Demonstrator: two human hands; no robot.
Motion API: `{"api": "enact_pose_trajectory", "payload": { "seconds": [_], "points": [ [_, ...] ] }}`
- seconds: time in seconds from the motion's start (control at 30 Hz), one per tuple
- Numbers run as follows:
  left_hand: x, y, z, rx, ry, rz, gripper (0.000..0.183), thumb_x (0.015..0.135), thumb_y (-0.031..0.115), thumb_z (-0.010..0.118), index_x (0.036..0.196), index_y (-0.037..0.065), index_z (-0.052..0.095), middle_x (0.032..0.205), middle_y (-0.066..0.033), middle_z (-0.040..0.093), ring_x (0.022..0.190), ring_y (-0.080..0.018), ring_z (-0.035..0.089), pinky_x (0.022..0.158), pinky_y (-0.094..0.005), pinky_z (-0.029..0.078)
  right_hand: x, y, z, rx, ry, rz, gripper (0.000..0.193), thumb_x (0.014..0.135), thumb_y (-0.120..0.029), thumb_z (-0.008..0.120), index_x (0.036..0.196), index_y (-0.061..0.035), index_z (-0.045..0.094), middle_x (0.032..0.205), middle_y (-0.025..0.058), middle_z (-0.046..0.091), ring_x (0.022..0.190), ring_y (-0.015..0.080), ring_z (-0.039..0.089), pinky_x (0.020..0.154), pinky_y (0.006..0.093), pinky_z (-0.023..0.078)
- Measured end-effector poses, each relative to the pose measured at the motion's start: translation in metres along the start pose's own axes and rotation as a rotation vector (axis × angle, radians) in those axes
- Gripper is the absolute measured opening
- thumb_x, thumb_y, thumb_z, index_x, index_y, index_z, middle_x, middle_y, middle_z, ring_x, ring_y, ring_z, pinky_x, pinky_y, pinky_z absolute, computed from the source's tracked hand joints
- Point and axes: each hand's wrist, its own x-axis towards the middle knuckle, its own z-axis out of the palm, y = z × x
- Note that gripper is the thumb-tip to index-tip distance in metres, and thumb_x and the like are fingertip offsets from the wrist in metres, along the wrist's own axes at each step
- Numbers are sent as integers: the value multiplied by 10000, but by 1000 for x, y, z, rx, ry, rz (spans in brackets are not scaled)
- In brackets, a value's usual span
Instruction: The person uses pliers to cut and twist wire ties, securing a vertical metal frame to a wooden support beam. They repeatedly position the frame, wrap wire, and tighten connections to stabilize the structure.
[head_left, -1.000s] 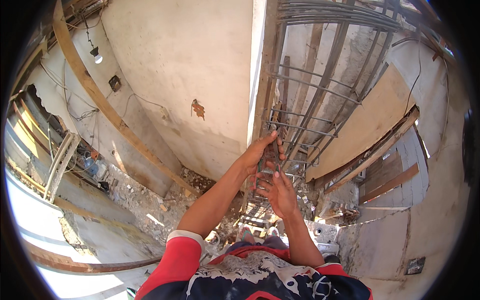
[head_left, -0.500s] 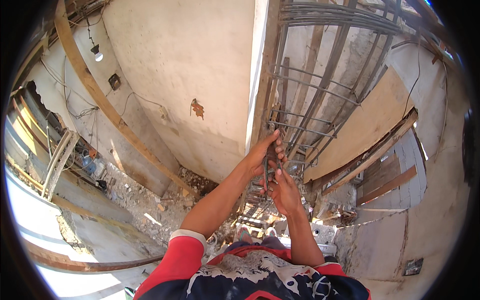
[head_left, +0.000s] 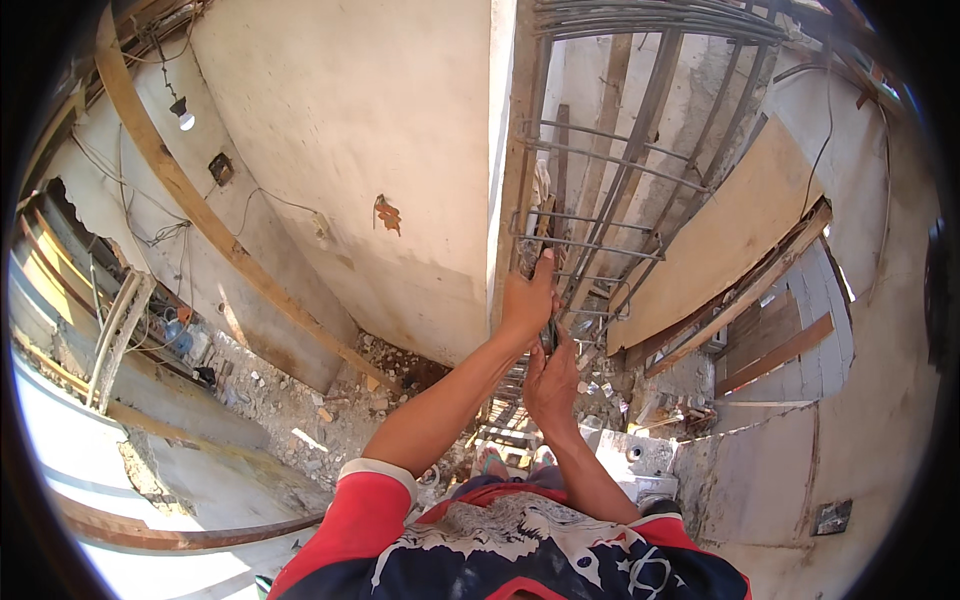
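Note:
My left hand (head_left: 529,302) is closed at the lower part of the rebar cage (head_left: 640,190), its thumb pointing up along a bar. What its fingers hold is hidden. Just below it, my right hand (head_left: 552,388) is closed around a dark, slender metal tool (head_left: 549,336); only a short length shows between the two hands, so its kind is unclear. Thin stirrups (head_left: 590,243) cross the long bars right above my left hand. A wooden post (head_left: 511,150) stands directly left of the cage.
A pale wall (head_left: 350,130) rises at the left, with a long curved-looking wooden board (head_left: 190,190) before it. Rubble (head_left: 290,420) covers the floor below. A plywood sheet (head_left: 720,235) leans at the right. A light bulb (head_left: 186,120) hangs at the upper left.
Both hands have moved slightly; the left has reached further up toward the stirrups and turned its back to view. The right hand's fingers have closed more. The view has shifted a little.

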Motion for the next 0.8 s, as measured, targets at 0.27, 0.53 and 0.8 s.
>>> {"api": "enact_pose_trajectory", "payload": {
  "seconds": [0.27,0.53,0.8],
  "points": [
    [8,21,-59,60,-369,-142,496,1011,550,571,1027,60,644,1075,-184,734,1135,-295,662,1061,-472,449,-10,16,24,526,-117,351,426,1087,-402,487,1219,-9,589,783,88,597,604,233,588,577,393,486],
    [22,10,-66,187,-415,-166,394,987,406,614,791,66,650,738,-95,675,762,-229,674,879,-422,524,-7,-10,16,2150,-746,1028,579,1061,-607,414,1079,-66,619,710,-42,456,493,56,367,449,211,322],
    [-11,40,-34,764,-106,0,423,982,396,621,946,-22,680,729,-94,652,691,-171,639,663,-371,529,-18,-17,44,718,-103,561,499,1087,-564,393,1014,-90,531,726,4,530,523,96,458,476,266,349]
  ]
}}
